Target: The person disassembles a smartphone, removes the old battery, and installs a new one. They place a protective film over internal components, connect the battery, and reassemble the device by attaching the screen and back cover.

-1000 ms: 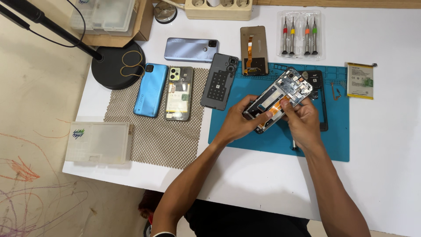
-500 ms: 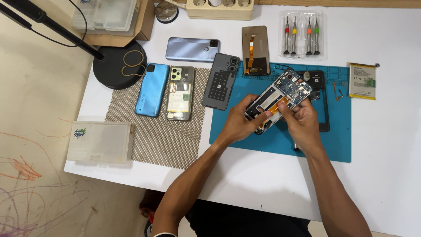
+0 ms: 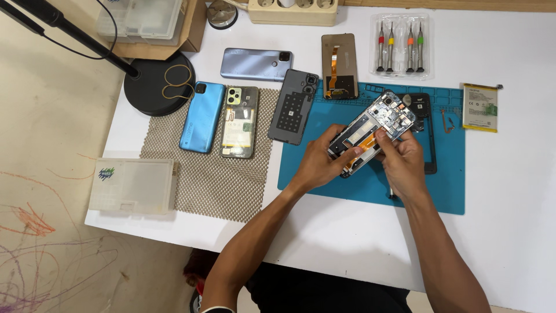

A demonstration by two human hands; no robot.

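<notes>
Your left hand and right hand both pinch the opened phone (light, stiff, fragile): grip its edges, above the worktop's far right.

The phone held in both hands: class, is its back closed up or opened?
Opened. The phone, held between left hand and right hand, shows bare circuit board and an orange flex strip, with no back cover on it.

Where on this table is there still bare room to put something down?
Bare white table lies right of the blue mat, below the battery, and along the near edge. It is crowded behind, among the phones and screwdrivers.
</notes>
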